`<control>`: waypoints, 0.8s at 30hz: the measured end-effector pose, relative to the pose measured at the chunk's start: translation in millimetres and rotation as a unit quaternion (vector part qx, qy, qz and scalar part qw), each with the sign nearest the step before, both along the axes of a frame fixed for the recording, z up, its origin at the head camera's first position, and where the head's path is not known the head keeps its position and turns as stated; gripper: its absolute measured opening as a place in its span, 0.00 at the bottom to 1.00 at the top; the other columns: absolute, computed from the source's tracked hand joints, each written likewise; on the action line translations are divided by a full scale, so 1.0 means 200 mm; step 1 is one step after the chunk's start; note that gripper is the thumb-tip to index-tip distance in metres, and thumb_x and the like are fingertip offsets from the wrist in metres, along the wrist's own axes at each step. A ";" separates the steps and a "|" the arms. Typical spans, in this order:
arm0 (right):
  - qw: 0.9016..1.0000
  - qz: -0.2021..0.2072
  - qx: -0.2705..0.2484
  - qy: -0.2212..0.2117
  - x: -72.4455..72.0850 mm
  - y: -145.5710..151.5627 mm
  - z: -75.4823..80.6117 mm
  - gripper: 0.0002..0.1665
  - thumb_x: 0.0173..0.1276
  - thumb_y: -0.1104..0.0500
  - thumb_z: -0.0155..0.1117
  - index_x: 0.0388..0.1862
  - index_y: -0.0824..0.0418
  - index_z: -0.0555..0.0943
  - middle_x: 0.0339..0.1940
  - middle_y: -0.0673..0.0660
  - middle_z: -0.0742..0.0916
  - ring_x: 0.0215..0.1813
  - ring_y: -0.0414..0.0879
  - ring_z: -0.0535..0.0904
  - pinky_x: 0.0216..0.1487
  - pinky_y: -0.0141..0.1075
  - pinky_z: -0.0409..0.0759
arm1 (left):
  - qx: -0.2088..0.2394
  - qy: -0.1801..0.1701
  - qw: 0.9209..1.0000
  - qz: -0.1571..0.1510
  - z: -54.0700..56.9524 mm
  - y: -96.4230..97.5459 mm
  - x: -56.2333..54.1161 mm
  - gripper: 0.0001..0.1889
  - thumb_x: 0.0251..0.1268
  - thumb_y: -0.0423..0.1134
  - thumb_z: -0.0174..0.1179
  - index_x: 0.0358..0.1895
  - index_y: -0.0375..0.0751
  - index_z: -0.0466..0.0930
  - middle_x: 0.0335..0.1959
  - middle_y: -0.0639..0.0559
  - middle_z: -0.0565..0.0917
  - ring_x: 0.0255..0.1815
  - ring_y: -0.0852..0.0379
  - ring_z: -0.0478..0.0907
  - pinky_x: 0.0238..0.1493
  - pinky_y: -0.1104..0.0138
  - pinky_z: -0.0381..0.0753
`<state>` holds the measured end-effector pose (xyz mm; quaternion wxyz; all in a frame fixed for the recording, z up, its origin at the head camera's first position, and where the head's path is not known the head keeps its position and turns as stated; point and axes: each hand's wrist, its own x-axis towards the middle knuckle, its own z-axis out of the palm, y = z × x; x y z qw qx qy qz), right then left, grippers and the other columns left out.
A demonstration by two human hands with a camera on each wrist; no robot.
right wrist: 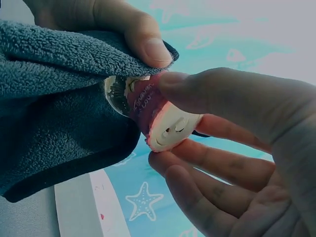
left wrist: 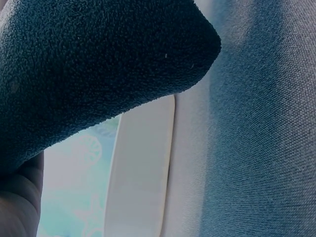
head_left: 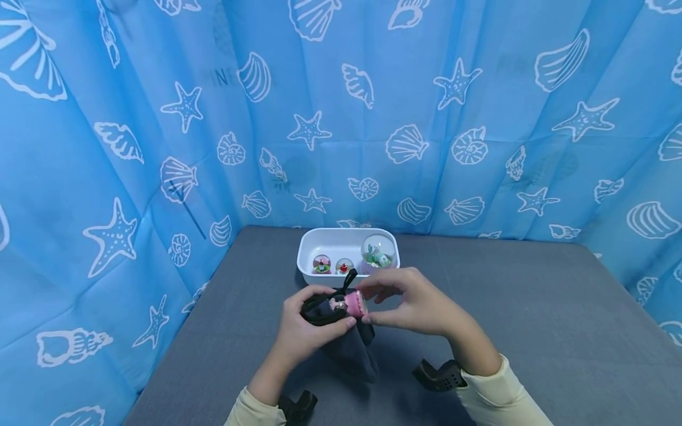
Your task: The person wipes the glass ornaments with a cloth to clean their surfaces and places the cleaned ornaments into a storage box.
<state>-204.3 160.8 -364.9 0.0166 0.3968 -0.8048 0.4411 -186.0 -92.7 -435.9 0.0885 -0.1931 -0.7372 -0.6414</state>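
Note:
A small snow globe with a pink base (head_left: 355,303) is held sideways between my hands, its pale underside facing right. My right hand (head_left: 418,302) pinches the base between thumb and fingers; raised lettering on it shows in the right wrist view. My left hand (head_left: 303,325) grips a dark grey towel (head_left: 348,352) with black edging and a black loop. The towel wraps around the globe's clear dome, partly hiding it, and its loose part hangs below. In the left wrist view the hanging towel (left wrist: 98,64) covers most of the upper left.
A white tray (head_left: 319,278) stands just beyond my hands at the table's back. Inside are two small snow globes (head_left: 322,264) and a larger one (head_left: 378,251) at the right. A grey cloth (head_left: 511,319) covers the table; a blue shell-print curtain (head_left: 341,165) hangs behind.

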 end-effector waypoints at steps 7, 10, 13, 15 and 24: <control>1.000 0.000 0.004 -0.014 -0.01 0.00 -0.01 0.25 0.65 0.55 0.81 0.59 0.61 0.87 0.49 0.49 0.93 0.46 0.40 0.89 0.48 0.40 0.92 | -0.006 0.001 1.000 -0.003 0.00 0.00 0.00 0.24 0.53 0.38 0.83 0.53 0.51 0.85 0.54 0.47 0.87 0.51 0.48 0.85 0.51 0.64 0.90; 1.000 0.001 0.008 -0.020 -0.01 0.00 -0.01 0.25 0.66 0.54 0.81 0.59 0.62 0.87 0.47 0.50 0.93 0.45 0.42 0.89 0.48 0.40 0.92 | -0.008 0.005 1.000 -0.005 0.00 0.00 0.01 0.24 0.53 0.38 0.83 0.53 0.51 0.85 0.53 0.47 0.87 0.51 0.48 0.86 0.51 0.64 0.90; 1.000 0.004 0.011 -0.025 -0.01 0.00 -0.01 0.23 0.67 0.55 0.79 0.58 0.62 0.88 0.45 0.50 0.93 0.43 0.43 0.90 0.47 0.39 0.92 | -0.008 0.008 1.000 -0.005 0.00 0.00 0.00 0.24 0.52 0.38 0.83 0.53 0.51 0.85 0.53 0.47 0.87 0.50 0.49 0.86 0.50 0.63 0.90; 1.000 0.005 0.012 -0.029 -0.01 -0.01 -0.02 0.21 0.69 0.55 0.78 0.57 0.62 0.88 0.43 0.50 0.93 0.42 0.42 0.90 0.46 0.39 0.92 | -0.007 0.009 1.000 -0.005 0.00 0.00 0.00 0.24 0.52 0.37 0.83 0.53 0.51 0.85 0.53 0.47 0.87 0.50 0.49 0.86 0.50 0.63 0.90; 0.997 -0.010 0.038 -0.061 -0.01 -0.03 -0.01 0.12 0.77 0.54 0.69 0.53 0.58 0.89 0.38 0.47 0.91 0.38 0.39 0.85 0.39 0.35 0.88 | -0.005 0.007 1.000 0.001 0.00 0.01 0.00 0.25 0.50 0.38 0.85 0.53 0.51 0.85 0.53 0.48 0.88 0.50 0.50 0.86 0.50 0.63 0.91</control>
